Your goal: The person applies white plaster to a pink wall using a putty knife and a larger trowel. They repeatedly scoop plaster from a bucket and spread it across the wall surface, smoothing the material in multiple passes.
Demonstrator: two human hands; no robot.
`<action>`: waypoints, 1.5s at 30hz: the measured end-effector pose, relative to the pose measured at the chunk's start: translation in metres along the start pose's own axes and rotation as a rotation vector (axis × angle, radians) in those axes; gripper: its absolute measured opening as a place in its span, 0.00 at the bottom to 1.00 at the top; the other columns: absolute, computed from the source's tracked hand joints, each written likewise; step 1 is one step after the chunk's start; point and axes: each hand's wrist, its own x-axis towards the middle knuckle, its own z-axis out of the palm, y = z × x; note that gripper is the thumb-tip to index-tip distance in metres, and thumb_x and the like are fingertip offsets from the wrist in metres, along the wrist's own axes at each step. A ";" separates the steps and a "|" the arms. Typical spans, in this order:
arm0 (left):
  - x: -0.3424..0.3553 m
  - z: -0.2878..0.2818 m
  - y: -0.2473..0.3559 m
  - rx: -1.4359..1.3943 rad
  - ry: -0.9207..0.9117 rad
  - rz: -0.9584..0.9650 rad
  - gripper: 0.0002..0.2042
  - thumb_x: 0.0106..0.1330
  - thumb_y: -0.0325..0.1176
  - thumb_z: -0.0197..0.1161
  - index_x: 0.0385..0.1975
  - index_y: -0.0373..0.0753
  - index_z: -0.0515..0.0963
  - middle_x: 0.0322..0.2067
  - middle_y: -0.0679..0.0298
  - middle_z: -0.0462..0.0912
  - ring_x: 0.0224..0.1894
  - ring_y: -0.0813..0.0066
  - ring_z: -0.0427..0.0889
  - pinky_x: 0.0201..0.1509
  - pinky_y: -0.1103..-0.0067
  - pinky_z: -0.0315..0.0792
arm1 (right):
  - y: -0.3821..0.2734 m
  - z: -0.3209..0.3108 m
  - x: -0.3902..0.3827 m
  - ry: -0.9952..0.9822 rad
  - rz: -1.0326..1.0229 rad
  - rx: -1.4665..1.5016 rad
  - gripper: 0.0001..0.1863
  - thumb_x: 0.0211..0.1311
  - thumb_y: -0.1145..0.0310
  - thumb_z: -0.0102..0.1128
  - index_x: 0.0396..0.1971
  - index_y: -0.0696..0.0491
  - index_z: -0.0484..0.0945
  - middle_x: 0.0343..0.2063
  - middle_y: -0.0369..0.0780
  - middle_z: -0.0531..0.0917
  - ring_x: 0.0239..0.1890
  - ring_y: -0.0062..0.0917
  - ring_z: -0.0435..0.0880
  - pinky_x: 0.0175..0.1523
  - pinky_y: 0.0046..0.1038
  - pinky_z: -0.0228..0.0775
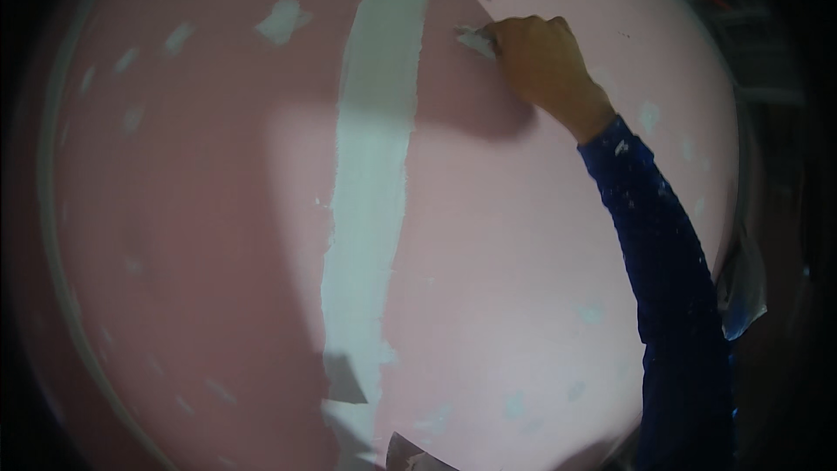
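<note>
My right hand [540, 61] is up at the pink board [523, 209], knuckles outward and fingers closed around a putty knife that is mostly hidden by them. Just left of the fingers, a small pale smear of filler [475, 41] lies on the board. A wide band of pale green-white filler [370, 166] runs from top to bottom, left of the hand. At the lower edge pokes up the corner of a dark, flat, blade-like plate [410, 453] with something pale on it; whatever holds it is out of sight. My left hand does not show.
Dabs of filler, such as a larger patch [283, 21], dot the board on both sides. Shadows darken its left and upper parts. A pale strip [52, 209] borders the left. Beyond the right edge, a translucent plastic sheet [745, 288] hangs near my blue, filler-spotted sleeve [663, 253].
</note>
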 end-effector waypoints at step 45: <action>0.054 -0.560 -0.519 -0.186 0.123 -0.143 0.44 0.64 0.43 0.71 0.75 0.29 0.56 0.33 0.61 0.82 0.26 0.77 0.78 0.27 0.78 0.73 | -0.552 0.172 0.099 -0.047 0.254 0.184 0.16 0.70 0.68 0.53 0.53 0.49 0.85 0.48 0.46 0.87 0.51 0.44 0.85 0.58 0.42 0.75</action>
